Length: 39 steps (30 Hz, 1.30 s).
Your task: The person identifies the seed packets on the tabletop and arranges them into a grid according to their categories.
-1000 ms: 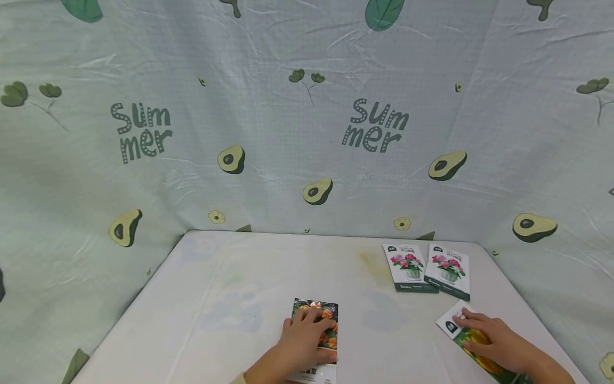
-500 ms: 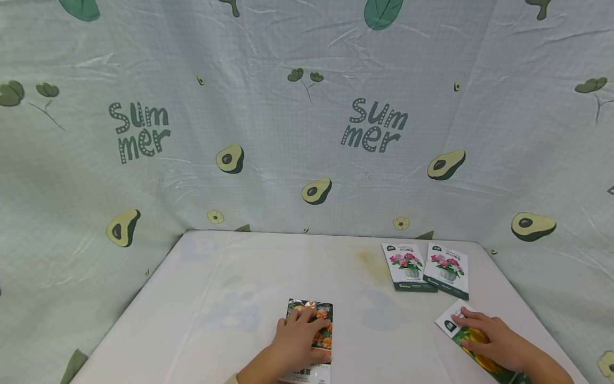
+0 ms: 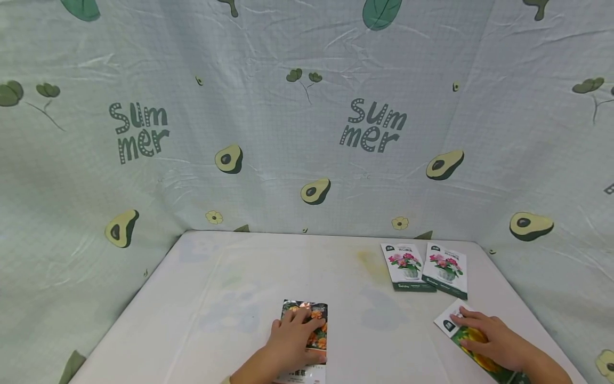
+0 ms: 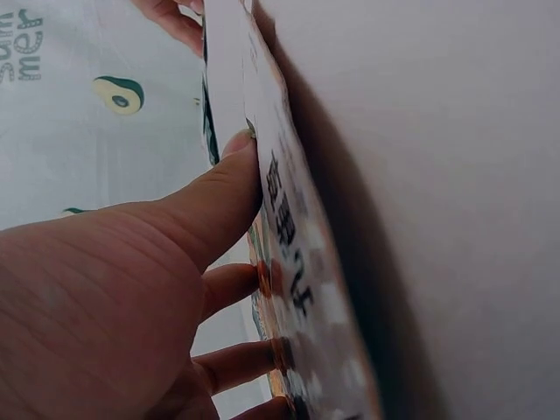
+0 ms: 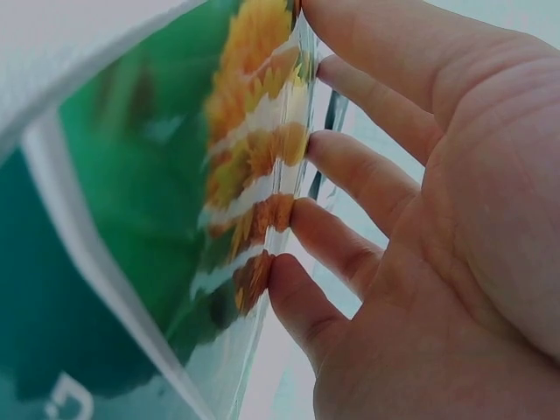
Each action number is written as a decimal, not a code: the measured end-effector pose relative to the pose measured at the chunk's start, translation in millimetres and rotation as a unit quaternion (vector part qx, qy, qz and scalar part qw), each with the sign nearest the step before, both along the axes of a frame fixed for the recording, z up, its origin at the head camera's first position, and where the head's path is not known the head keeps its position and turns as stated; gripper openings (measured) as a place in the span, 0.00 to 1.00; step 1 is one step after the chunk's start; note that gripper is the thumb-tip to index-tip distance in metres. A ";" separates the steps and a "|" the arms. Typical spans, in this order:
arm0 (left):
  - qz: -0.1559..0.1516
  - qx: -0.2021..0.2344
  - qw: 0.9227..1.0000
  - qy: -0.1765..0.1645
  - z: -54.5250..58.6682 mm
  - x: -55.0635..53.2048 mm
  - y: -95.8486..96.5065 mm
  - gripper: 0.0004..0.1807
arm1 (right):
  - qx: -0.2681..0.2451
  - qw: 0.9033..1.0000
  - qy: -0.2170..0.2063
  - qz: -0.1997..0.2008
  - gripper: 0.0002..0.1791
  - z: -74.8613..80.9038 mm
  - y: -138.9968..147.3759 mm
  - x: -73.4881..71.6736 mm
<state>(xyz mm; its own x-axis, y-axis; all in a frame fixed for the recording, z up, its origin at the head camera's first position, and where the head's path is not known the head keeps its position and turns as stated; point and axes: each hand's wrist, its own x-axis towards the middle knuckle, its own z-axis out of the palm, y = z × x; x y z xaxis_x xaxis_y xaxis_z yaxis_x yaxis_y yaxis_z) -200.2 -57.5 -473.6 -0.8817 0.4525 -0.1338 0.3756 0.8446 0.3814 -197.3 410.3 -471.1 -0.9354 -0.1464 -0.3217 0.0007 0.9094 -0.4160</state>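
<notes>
I've got L hand (image 3: 290,341) spread loosely on glossy black-and-orange flower packet (image 3: 318,339), front-ctr of white counter (image 3: 216,346) — R hand (image 3: 499,341) likewise on glossy green-and-yellow flower packet (image 3: 470,335), front R, nr 2 white pink-flower packets (image 3: 404,264).

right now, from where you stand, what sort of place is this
Probably a makeshift tabletop work area: a white table, a printed sheet behind it, and packets lying on top.

A pale cloth (image 3: 268,122) hangs across the top of the frame, with avocados (image 3: 315,192) and the word "summer" (image 3: 374,126) on it. A white desk (image 3: 374,346) fills the lower middle.
</notes>
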 end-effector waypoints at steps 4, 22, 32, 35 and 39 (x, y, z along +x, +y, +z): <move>-0.002 -0.002 1.000 -0.003 0.0 0.2 -1.7 0.38 | 0.000 1.000 -0.002 0.001 0.39 -1.6 0.8 -0.6; -0.004 -0.005 1.000 0.002 4.1 1.6 -8.3 0.38 | -0.006 1.000 0.001 0.000 0.39 -2.9 0.7 0.9; -0.006 -0.005 1.000 -0.002 3.7 0.1 -10.2 0.38 | 0.012 1.000 -0.003 0.007 0.38 0.4 0.4 -1.3; -0.008 -0.004 1.000 0.001 3.5 0.6 -10.3 0.38 | 0.018 1.000 -0.002 0.015 0.38 1.1 0.7 -1.5; -0.008 -0.009 1.000 0.009 2.4 0.2 -10.3 0.38 | 0.026 0.999 0.006 0.022 0.36 2.5 2.2 -2.1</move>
